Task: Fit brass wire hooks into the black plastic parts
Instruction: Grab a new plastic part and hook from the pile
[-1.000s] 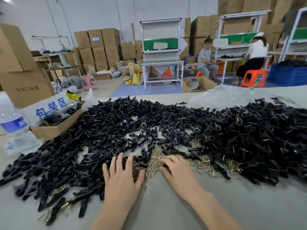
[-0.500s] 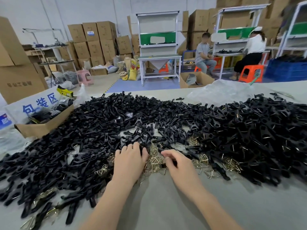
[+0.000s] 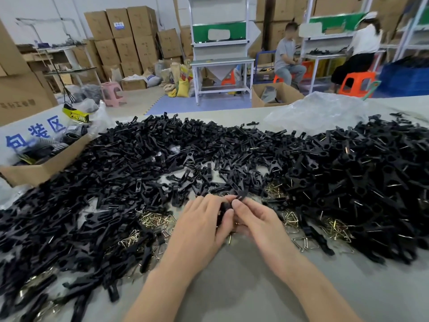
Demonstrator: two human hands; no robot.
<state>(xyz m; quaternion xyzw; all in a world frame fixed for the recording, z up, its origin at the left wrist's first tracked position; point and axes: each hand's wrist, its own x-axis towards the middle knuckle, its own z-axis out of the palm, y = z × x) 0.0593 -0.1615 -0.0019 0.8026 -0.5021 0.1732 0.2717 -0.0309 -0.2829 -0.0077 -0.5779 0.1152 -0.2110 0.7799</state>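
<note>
**Both hands closed on one black part in front of the heap**

Your left hand (image 3: pixel 199 226) and right hand (image 3: pixel 257 219) meet in front of you, just above the grey desk (image 3: pixel 243 289), with the fingers curled in toward each other. Between them you pinch a black plastic part (image 3: pixel 241 195). Its far end sticks out past your right fingertips, and the rest is hidden behind your left thumb and fingers. A short brass wire end shows just under your left thumb. You cannot tell from here whether it is seated in the part.

Loose brass wire hooks (image 3: pixel 155 220) lie scattered on the desk to either side of your hands, some half buried under the black pieces. The heap of black plastic parts (image 3: pixel 139 163) spreads across the desk from left to right beyond your hands. On the right side, many pieces show thin wire in them.

At the desk's left edge stands an open cardboard box (image 3: pixel 39 171) with blue characters on its flap. A crumpled clear plastic bag (image 3: pixel 313 112) lies behind the heap on the right. In the background, a person in a grey shirt (image 3: pixel 286 54) and a person in a white top (image 3: pixel 364 40) sit on orange stools.
</note>
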